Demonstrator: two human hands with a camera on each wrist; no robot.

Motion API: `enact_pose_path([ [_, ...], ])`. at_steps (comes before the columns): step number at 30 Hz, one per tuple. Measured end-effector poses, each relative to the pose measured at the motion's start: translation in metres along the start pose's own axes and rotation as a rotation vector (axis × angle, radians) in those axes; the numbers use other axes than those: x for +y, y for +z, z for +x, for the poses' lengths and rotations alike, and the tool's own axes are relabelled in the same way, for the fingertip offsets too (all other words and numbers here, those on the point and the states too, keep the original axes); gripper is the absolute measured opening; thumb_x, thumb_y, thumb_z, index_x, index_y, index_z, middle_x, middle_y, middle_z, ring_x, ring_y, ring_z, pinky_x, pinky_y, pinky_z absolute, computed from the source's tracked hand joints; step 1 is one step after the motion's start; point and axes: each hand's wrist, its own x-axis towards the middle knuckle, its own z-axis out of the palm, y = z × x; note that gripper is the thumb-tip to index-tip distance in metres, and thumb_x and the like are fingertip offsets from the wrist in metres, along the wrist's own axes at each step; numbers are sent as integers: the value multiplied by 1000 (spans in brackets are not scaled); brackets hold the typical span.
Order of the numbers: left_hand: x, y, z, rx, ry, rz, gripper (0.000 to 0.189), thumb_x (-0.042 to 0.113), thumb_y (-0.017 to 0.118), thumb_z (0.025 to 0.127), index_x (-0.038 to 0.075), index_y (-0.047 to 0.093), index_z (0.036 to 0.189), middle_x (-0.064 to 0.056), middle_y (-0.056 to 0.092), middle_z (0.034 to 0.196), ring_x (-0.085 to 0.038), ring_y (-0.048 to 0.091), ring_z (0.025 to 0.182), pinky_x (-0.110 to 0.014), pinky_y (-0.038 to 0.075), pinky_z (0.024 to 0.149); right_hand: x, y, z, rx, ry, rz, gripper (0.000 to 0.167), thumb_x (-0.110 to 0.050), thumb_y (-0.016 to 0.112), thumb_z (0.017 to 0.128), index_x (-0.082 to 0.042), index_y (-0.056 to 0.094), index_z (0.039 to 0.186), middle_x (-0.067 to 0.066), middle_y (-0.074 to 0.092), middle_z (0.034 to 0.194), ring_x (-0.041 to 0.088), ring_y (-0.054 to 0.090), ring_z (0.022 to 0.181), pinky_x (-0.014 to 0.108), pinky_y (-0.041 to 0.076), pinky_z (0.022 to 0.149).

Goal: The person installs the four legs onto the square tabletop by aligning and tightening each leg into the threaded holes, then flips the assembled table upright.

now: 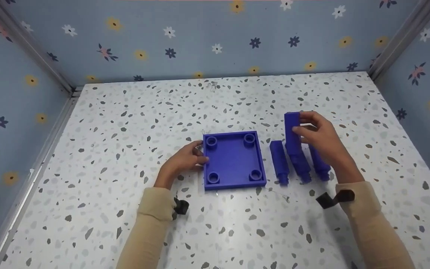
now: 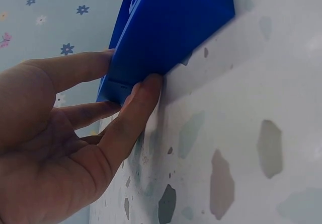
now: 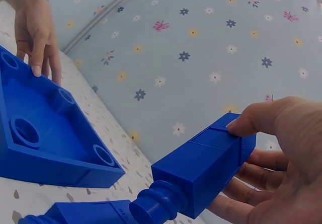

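Observation:
A blue square panel (image 1: 233, 160) with a raised rim and a round socket near each corner lies face up on the table. My left hand (image 1: 185, 158) pinches its left edge, thumb on the rim; the left wrist view shows fingers (image 2: 133, 113) against its side and lower edge. In my right hand (image 1: 321, 136) is a blue square leg (image 3: 201, 163), held above the table between thumb and fingers. Its ribbed round peg (image 3: 158, 204) points away from the palm. Beneath and beside it lie three like legs: a left one (image 1: 279, 160), a middle one (image 1: 301, 168) partly covered, and a right one (image 1: 320, 166).
The speckled white table (image 1: 215, 104) reaches back to a flowered blue wall panel (image 1: 200, 37). Similar panels stand at the left (image 1: 9, 123) and right (image 1: 424, 97). Black wrist cameras hang by both sleeves.

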Motion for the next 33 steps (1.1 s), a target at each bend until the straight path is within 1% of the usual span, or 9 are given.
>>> enact_pose_path([
  [5, 1, 1, -1, -2, -2, -28, 68, 8, 63, 89, 10, 30, 149, -14, 56, 110, -23, 63, 101, -34, 52, 90, -2, 12, 2, -14, -10, -19, 54, -23, 64, 92, -6, 41, 138, 10, 46, 131, 14, 55, 112, 24, 51, 81],
  [9, 1, 0, -1, -1, -4, -41, 68, 7, 63, 89, 11, 31, 149, -14, 55, 111, -24, 62, 101, -35, 52, 91, -2, 20, 5, -15, -23, 5, 53, -20, 64, 91, -5, 42, 136, 10, 48, 129, 16, 56, 111, 25, 51, 80],
  [14, 1, 0, -1, 8, -9, 2, 68, 10, 63, 89, 11, 31, 149, -14, 56, 111, -24, 63, 101, -36, 50, 91, -2, 31, 9, -15, -33, 41, 51, -16, 65, 90, -3, 43, 135, 10, 51, 125, 16, 58, 107, 25, 52, 80],
  [17, 0, 0, -1, 2, -15, 5, 68, 11, 64, 89, 12, 31, 149, -14, 56, 114, -25, 63, 103, -37, 50, 91, -3, 37, 11, -18, -40, 59, 51, -13, 65, 89, -3, 44, 134, 11, 53, 124, 16, 59, 105, 26, 52, 80],
  [20, -1, 0, 0, 4, -9, 23, 68, 12, 64, 90, 11, 30, 149, -14, 56, 116, -26, 63, 105, -38, 48, 93, -5, 43, 13, -18, -59, 50, 50, -13, 66, 89, -3, 45, 133, 11, 54, 123, 17, 60, 103, 26, 52, 78],
  [24, -2, -1, 0, 12, 2, 45, 68, 13, 64, 89, 10, 31, 149, -14, 57, 115, -26, 63, 105, -38, 47, 93, -8, 51, 15, -18, -91, 19, 49, -13, 66, 88, -4, 46, 133, 10, 53, 124, 18, 57, 104, 26, 50, 77],
  [29, 0, 0, -1, 0, -3, -12, 68, 9, 63, 89, 10, 31, 149, -16, 55, 115, -25, 62, 103, -35, 52, 90, -12, 60, 18, -34, -113, 4, 51, -15, 66, 89, -6, 45, 134, 9, 50, 129, 20, 55, 110, 28, 50, 78],
  [33, 0, 0, 0, -6, -6, -32, 67, 8, 63, 90, 10, 30, 149, -15, 53, 114, -24, 62, 102, -34, 54, 87, -15, 67, 21, -43, -125, 17, 51, -15, 66, 88, -5, 45, 134, 10, 49, 129, 22, 54, 112, 28, 50, 81],
])
